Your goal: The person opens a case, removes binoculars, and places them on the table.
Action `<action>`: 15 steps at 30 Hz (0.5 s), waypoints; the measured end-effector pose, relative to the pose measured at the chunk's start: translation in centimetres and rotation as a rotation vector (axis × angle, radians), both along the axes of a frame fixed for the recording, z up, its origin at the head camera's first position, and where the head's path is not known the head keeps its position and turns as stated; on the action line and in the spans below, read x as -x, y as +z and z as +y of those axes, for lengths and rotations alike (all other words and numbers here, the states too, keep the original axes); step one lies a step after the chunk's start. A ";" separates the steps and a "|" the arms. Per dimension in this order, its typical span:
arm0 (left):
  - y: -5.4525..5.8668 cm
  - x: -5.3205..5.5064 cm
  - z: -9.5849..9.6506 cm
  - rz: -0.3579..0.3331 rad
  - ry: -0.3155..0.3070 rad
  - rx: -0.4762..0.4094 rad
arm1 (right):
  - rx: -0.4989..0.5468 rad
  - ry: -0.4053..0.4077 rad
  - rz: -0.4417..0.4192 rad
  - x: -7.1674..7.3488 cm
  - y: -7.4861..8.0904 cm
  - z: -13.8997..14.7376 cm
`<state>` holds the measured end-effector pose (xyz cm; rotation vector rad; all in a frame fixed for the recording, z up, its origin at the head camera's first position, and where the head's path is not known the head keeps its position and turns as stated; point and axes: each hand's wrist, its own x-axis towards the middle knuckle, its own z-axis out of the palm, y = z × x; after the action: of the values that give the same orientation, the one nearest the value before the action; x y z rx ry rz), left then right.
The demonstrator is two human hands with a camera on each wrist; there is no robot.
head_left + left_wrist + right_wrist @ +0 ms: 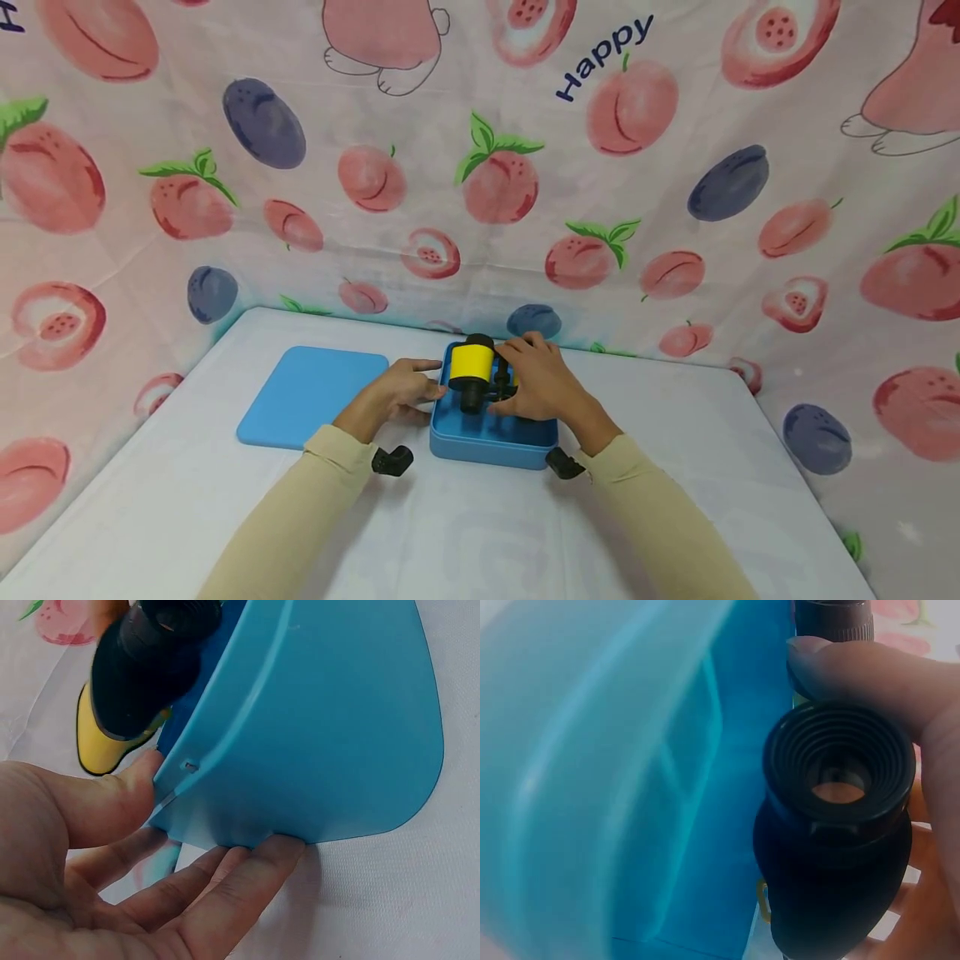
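Sleeves, two, beige: we list these first, reaching across the white table, a black wrist mount beside each cuff.

Blue tray, one, standing near the middle of the table's far edge.

Hands, two. Left hand: thumb at the tray's rim, fingers against its outer wall, holding it. Right hand: closed round one barrel of the binoculars.

Binoculars, one, yellow and black, within the tray's outline, eyepieces toward us; we cannot tell whether they rest on its floor.

Flat blue panel, one, lying toward the table's far left corner.

Risks, in our judgement: a tilted barrel could catch the rim; a loosened left grip could let the tray slide.

Printed cloth, behind the far edge: we read "Happy". No brand legible on the binoculars.
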<state>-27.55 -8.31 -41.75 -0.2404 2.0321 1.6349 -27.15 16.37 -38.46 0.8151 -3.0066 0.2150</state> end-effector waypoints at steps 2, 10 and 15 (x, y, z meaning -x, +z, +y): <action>0.0 -0.1 0.1 0.006 -0.002 0.003 | 0.007 0.003 0.000 -0.2 0.4 0.0; -0.1 -0.1 0.1 0.005 0.015 -0.002 | 0.026 0.025 0.003 -0.7 1.5 0.2; -0.1 0.0 0.2 -0.001 0.024 0.000 | 0.030 0.025 -0.001 -0.9 2.1 0.6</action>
<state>-27.54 -8.14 -41.87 -0.2667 2.0363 1.6485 -26.22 16.96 -36.33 0.8513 -2.9880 0.2609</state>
